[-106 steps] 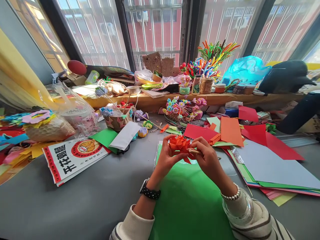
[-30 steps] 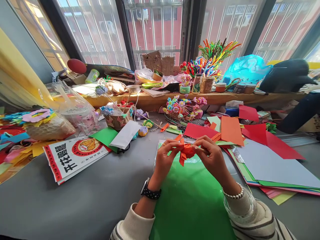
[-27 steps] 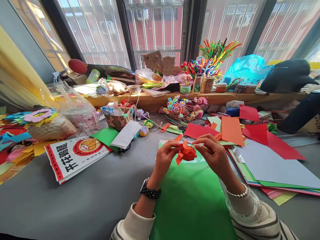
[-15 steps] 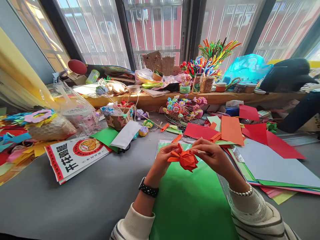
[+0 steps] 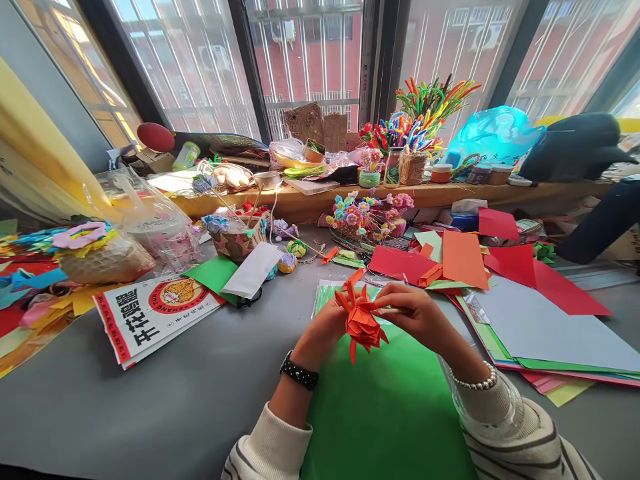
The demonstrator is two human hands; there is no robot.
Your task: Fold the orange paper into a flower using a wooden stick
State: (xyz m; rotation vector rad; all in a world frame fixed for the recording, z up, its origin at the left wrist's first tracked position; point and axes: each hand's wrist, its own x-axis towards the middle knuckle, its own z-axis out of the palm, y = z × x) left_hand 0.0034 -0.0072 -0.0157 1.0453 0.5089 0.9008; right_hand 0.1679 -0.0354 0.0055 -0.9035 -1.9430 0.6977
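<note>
Seen from the head camera, the left hand (image 5: pixel 327 327) and right hand (image 5: pixel 417 313) both pinch a folded orange paper flower (image 5: pixel 361 321) above a green paper sheet (image 5: pixel 385 407) on the grey desk (image 5: pixel 150 407). The petals appear mid-shaping; further curling likely needs delicate fingertip pressure.

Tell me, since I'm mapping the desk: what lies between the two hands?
In the head view, a folded orange paper flower sits between the left hand and right hand.

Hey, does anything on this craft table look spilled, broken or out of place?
Nothing looks spilled or damaged. Both hands, left hand and right hand, hold the orange folded paper flower above the green sheet; loose coloured paper lies scattered nearby.
</note>
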